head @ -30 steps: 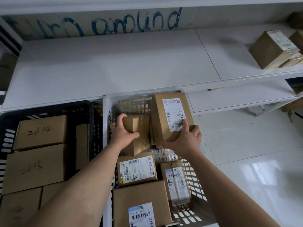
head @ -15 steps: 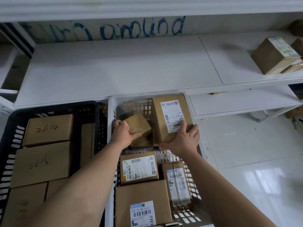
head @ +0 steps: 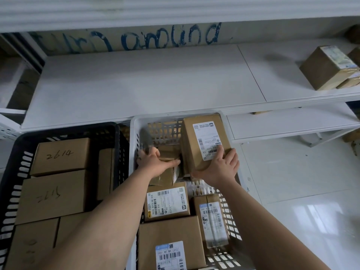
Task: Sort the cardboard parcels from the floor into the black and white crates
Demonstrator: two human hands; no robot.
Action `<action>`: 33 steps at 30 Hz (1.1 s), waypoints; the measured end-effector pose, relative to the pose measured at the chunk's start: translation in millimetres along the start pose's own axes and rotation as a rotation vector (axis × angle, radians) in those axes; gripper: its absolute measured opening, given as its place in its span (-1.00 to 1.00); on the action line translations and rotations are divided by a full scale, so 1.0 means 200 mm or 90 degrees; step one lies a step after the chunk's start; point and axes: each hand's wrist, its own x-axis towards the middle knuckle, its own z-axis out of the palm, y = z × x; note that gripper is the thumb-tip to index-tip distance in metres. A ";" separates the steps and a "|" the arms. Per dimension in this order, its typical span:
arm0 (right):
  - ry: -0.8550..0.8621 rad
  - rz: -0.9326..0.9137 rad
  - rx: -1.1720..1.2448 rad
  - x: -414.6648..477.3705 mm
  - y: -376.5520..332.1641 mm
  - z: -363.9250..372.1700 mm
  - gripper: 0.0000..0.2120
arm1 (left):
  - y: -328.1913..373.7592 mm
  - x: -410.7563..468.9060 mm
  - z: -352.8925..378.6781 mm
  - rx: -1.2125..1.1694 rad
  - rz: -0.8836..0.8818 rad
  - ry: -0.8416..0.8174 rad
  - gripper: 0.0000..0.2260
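Observation:
Both my hands reach into the far end of the white crate [head: 134, 133]. My left hand [head: 153, 162] grips a small taped cardboard parcel [head: 165, 173] low in the crate's far left corner. My right hand [head: 218, 168] holds the near end of a taller labelled parcel [head: 204, 141] that leans against the crate's far right wall. Three more labelled parcels [head: 167, 201] lie in the near half of the white crate. To the left, the black crate [head: 115, 133] is packed with plain boxes, one marked 2614 [head: 60, 154].
A white shelf [head: 136, 82] spans the view behind the crates, with blue writing on the wall behind it. A few cardboard boxes [head: 327, 67] sit on the shelf's right end. A lower shelf board [head: 288, 123] and glossy white floor [head: 302, 182] lie to the right.
My left hand has pushed the small parcel down and flatter into the crate's far left corner. The tall parcel has stayed in my right hand against the far wall.

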 end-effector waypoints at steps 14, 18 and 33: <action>-0.014 0.012 0.033 0.02 0.01 -0.04 0.22 | 0.06 -0.04 0.08 -0.002 -0.122 0.147 -0.27; -0.010 0.034 0.054 0.02 0.00 -0.05 0.22 | 0.07 -0.06 0.08 -0.191 -0.182 0.165 -0.20; -0.017 0.038 0.042 0.04 -0.02 -0.04 0.21 | 0.01 0.03 0.08 -0.597 -0.251 0.099 -0.31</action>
